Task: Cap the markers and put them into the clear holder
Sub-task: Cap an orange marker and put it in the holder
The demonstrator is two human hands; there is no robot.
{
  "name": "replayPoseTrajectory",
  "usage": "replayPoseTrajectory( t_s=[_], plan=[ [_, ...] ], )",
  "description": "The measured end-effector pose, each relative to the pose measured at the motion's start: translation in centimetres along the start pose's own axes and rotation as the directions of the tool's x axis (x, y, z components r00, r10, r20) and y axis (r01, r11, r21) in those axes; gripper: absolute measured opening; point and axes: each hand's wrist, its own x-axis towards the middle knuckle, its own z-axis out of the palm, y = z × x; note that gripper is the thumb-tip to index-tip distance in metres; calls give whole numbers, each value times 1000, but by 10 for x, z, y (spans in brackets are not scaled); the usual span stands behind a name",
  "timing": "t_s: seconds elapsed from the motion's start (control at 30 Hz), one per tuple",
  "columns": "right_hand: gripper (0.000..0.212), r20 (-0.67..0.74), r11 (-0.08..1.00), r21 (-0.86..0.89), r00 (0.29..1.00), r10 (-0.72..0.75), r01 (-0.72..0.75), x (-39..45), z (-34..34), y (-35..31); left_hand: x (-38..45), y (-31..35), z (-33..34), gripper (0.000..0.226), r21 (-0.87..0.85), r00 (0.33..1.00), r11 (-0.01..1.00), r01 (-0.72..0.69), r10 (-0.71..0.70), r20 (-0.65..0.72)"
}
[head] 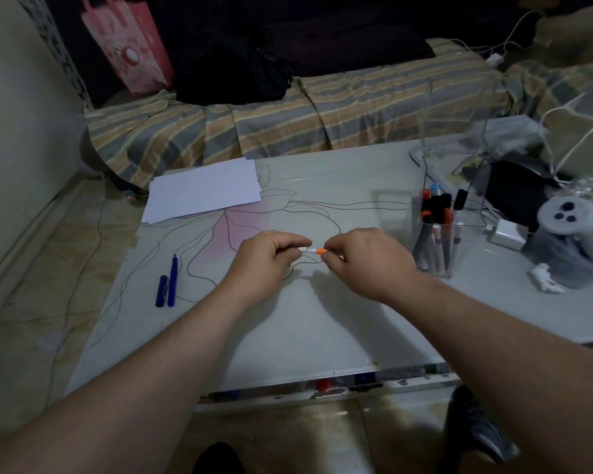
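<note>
**Dim room, soft light from above**

Low light overall, far bg nearly black. The pale table [322, 319] catches most of it, w/ a faint sheen near its far edge. Soft shadows fall under both hands and forearms toward the near side. Wide-angle bend at the edges; top-right corner smeared, noisy. Centre reasonably sharp.
</note>
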Motion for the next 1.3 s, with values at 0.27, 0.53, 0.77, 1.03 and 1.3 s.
replayPoseTrajectory(
  t_s=[0.27, 0.53, 0.77, 1.03, 1.3],
  plan=[
    [24, -72, 997, 79, 997, -10, 16, 1, -5, -11, 3, 21, 13, 19, -565, 953, 796, 218, -298, -52],
    [23, 30, 827, 542, 987, 158, -149, 5, -8, -25, 6, 48, 23, 22, -887, 840, 327, 327, -530, 115],
    [25, 164, 557, 777, 949, 268, -292, 4, -15, -42, 7, 52, 26, 24, -902, 840, 306, 303, -533, 101],
    [20, 222, 389, 884, 965, 138, -259, -4, -29, -29, 2, 88, 32, 32, -838, 904, 437, 328, -402, 144],
    [6, -392, 917, 398, 899, 194, -24, -18, -86, 54, 7, 132, 77, 44, -662, 994, 743, 98, -39, 104]
  ],
)
